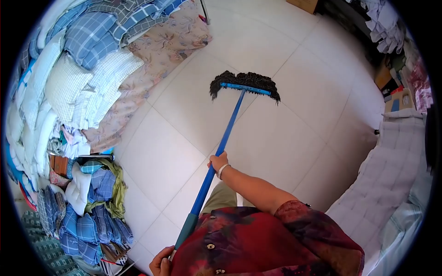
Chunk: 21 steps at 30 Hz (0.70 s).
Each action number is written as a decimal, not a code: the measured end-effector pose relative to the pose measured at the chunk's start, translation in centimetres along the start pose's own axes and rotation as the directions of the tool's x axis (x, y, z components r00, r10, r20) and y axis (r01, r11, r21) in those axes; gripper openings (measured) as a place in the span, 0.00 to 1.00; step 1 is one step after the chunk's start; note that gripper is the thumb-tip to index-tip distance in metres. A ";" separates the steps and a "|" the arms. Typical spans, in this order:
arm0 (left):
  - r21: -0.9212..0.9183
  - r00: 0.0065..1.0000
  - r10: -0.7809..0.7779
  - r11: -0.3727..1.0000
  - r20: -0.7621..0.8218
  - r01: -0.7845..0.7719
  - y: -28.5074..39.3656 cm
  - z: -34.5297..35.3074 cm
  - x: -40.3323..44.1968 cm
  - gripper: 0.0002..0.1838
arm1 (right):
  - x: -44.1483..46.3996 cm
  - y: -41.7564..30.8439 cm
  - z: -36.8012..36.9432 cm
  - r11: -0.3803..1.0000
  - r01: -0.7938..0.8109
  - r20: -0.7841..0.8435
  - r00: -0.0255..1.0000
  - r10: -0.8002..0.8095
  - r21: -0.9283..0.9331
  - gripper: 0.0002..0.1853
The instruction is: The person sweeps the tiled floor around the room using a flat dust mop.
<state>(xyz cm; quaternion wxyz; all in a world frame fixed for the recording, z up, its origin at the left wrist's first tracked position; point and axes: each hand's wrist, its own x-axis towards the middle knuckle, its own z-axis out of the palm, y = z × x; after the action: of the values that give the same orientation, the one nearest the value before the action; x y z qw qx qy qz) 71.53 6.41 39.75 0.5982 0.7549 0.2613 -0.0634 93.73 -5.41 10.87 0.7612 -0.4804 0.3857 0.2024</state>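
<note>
A mop (225, 133) with a blue pole stretches forward from my body. Its dark, stringy head (246, 82) lies flat on the tiled floor, fixed to a light blue bar. My right hand (218, 161), with a bracelet at the wrist, is wrapped round the middle of the pole. Near my waist, my left hand (161, 262) is closed at the pole's top end, just past the dark green grip (186, 232). Part of that hand is cut off by the lower edge of the view.
Checked pillows (90, 37) are piled on a floral cloth (161, 50) at the left. Folded fabrics (87, 225) form a heap at lower left. A bed or table with a pale quilted cover (373, 170) stands at right. Light floor tiles (294, 124) lie between.
</note>
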 end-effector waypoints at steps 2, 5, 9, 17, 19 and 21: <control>0.027 1.000 -0.003 1.000 0.009 0.003 1.8 1.5 3.4 0.20 | 2.8 -2.6 0.7 0.997 -0.017 0.019 1.000 0.015 0.071 0.15; -0.036 0.990 0.117 0.993 0.080 -0.115 4.5 3.4 9.2 0.19 | 5.6 -7.3 2.2 0.981 -0.050 -0.043 0.997 0.059 0.187 0.13; -0.017 0.940 0.225 0.974 0.255 -0.228 11.1 7.0 16.1 0.19 | 7.6 -13.9 4.6 0.974 -0.084 -0.036 0.995 0.093 0.209 0.12; 0.027 0.809 0.296 0.933 0.508 -0.358 17.5 11.6 25.8 0.17 | 14.2 -24.5 6.5 0.987 -0.147 -0.049 0.987 0.150 0.068 0.14; 0.028 0.820 0.295 0.935 0.490 -0.353 18.8 13.5 27.8 0.17 | 16.3 -27.1 6.7 0.983 -0.178 -0.026 0.983 0.179 0.051 0.17; 0.068 0.817 0.321 0.914 0.479 -0.399 20.2 15.6 29.7 0.17 | 18.2 -29.9 6.8 0.976 -0.213 -0.005 0.977 0.214 0.036 0.21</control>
<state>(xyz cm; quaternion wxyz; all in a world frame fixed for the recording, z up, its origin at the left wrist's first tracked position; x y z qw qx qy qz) 109.83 -1.71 40.92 0.5790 0.8010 -0.0410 -0.1462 128.06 -14.17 15.47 0.7417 -0.4237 0.4421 0.2739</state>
